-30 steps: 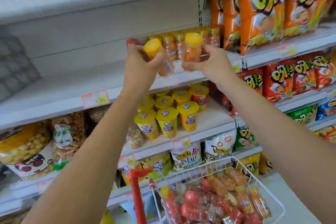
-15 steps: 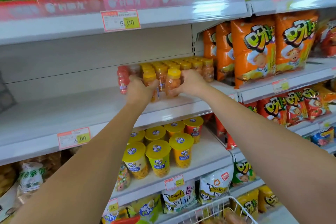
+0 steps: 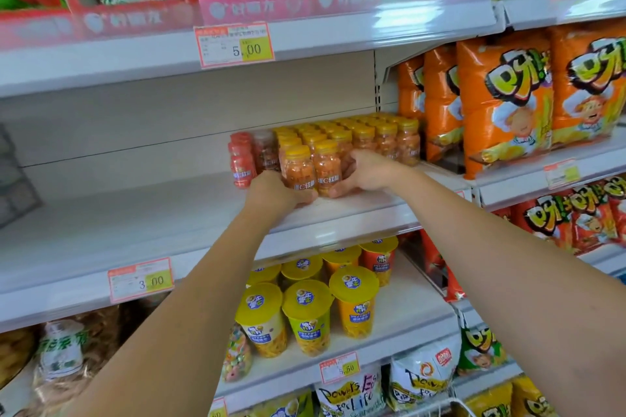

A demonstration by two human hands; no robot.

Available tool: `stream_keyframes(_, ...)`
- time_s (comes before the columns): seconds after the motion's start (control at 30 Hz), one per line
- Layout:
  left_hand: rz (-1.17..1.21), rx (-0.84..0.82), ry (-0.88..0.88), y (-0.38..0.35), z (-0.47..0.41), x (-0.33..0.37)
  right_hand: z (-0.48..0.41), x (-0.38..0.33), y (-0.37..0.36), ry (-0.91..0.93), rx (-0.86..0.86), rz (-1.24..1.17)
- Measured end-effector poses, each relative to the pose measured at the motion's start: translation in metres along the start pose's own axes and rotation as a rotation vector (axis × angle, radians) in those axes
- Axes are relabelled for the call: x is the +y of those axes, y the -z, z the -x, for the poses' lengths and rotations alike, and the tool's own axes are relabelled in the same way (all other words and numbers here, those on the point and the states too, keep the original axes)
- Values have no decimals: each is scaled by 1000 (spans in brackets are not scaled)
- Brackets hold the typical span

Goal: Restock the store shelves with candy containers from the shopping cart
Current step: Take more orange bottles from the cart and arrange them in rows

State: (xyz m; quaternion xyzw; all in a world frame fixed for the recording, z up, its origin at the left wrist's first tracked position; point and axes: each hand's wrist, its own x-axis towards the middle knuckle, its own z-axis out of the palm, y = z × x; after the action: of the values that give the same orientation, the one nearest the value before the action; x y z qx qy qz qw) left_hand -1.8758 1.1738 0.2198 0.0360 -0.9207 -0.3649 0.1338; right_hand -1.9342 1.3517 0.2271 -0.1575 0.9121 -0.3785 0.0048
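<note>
Two yellow-capped candy jars stand side by side on the white middle shelf (image 3: pixel 135 213), at the front of a block of several like jars (image 3: pixel 366 137). My left hand (image 3: pixel 276 191) grips the left jar (image 3: pixel 298 169) low on its side. My right hand (image 3: pixel 367 171) curls round the right jar (image 3: pixel 327 166) from the right. A red-capped jar (image 3: pixel 242 162) stands just left of my left hand, with more behind it. The shopping cart shows only as a white wire rim (image 3: pixel 450 404) at the bottom edge.
Orange snack bags (image 3: pixel 504 101) fill the shelf to the right of the jars. Yellow-lidded cups (image 3: pixel 306 315) stand on the shelf below. Bare white shelf stretches left of the red jar. Price tags (image 3: pixel 235 44) hang on the shelf edges.
Both hands moved forward and down, taking the two jars from mid-air onto the shelf front. The view tilted up, so most of the cart left the frame.
</note>
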Motion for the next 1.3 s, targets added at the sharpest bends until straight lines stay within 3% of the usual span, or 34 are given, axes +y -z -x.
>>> stream_keyframes(0.3,-29,91,22,-7,-6,1,3,3,-8,67,112,-31)
stream_keyframes(0.77,11,68,34,-4,-3,2,8,3,-7,84,135,-29)
stream_keyframes(0.87,-20,84,31,0,6,6,19,-1,-3,87,237,-63)
stream_keyframes(1.03,-82,386,-269,-5,64,6,71,-10,-2,238,483,-71)
stream_keyframes(1.13,54,411,-392,-20,121,-8,117,-1,-18,295,365,-82)
stream_keyframes(1.3,-11,165,-290,-63,195,-60,175,53,-66,158,60,14)
